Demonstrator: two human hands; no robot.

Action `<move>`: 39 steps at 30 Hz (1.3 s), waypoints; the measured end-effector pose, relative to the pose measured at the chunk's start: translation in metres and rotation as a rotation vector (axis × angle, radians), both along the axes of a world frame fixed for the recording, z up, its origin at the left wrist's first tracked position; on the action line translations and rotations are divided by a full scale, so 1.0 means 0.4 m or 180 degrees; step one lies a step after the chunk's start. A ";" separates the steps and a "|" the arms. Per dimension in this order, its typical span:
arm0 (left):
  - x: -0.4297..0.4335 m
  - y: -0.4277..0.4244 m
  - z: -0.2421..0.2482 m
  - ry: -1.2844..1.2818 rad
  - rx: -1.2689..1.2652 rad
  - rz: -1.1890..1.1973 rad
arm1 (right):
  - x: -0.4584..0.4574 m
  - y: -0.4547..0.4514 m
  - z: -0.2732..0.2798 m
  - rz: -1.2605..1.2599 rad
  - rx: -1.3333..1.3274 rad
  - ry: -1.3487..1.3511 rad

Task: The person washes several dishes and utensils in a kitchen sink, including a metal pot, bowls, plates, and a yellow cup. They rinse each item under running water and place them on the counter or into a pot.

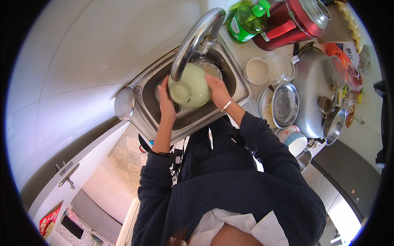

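Note:
Between my two hands is a pale green bowl (pixel 194 89), its wet underside facing up beneath the spout of the chrome faucet (pixel 197 33). My left hand (pixel 166 103) grips the bowl's left edge. On the opposite edge, my right hand (pixel 218 90) has its fingers on the rim, and a bracelet circles that wrist. Below the bowl lies the stainless steel sink (pixel 187 118), with its drain partly showing. A plate (pixel 212 70) with bits of foam or residue sits at the back of the basin, partly hidden by the bowl.
A metal skimmer (pixel 124 104) rests at the sink's left edge. Right of the sink stand a green soap pump bottle (pixel 243 26), a red thermos (pixel 289 24), a cup (pixel 257 71), a glass pitcher (pixel 280 67), stacked bowls (pixel 295 141) and a large metal pot (pixel 309 92).

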State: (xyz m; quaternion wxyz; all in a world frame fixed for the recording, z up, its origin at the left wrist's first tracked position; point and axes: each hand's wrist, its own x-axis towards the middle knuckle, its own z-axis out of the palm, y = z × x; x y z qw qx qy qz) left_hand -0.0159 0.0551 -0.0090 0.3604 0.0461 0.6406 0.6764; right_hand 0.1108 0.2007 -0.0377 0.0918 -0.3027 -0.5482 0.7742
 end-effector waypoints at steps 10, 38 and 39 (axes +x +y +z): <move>-0.022 0.000 -0.011 -0.1476 0.0172 0.0242 | -0.002 -0.071 0.056 0.2190 0.3713 0.0601; -0.021 0.017 0.000 -0.2227 -0.0111 -0.0157 | -0.029 -0.097 -0.003 0.2226 0.3809 -0.0311; 0.050 0.060 -0.011 -0.1349 -0.0195 0.0419 | -0.046 -0.115 -0.003 0.1889 0.3524 -0.0304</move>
